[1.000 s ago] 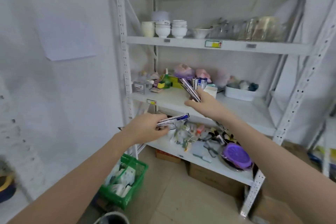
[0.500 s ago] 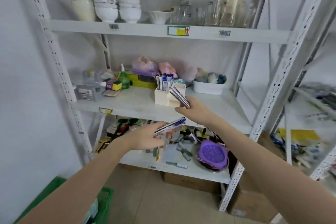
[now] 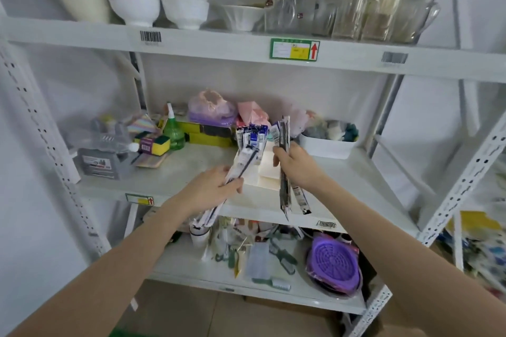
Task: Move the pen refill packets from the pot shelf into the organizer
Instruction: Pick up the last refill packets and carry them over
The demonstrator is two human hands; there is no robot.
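Observation:
My left hand [image 3: 212, 189] grips a bundle of pen refill packets [image 3: 241, 165] slanting up toward the white organizer [image 3: 264, 172] on the middle shelf. My right hand [image 3: 294, 163] holds a second bundle of refill packets [image 3: 283, 131] nearly upright, its lower ends hanging past the shelf edge, just right of the organizer. Several blue-and-white refill packets [image 3: 252, 135] stand upright in the organizer's back compartment. The organizer's front compartments show pale and open between my hands.
The middle shelf [image 3: 191, 172] also holds a green spray bottle [image 3: 172, 131], sponges [image 3: 153, 143], a grey box [image 3: 100, 163] and a white tub [image 3: 327, 146]. Bowls [image 3: 134, 5] and glassware [image 3: 369, 13] sit above. A purple strainer [image 3: 332, 261] and utensils lie on the shelf below.
The view has closed in on the shelf. Both hands have risen and moved toward the organizer; the right bundle has turned upright and the left bundle now points up at the organizer.

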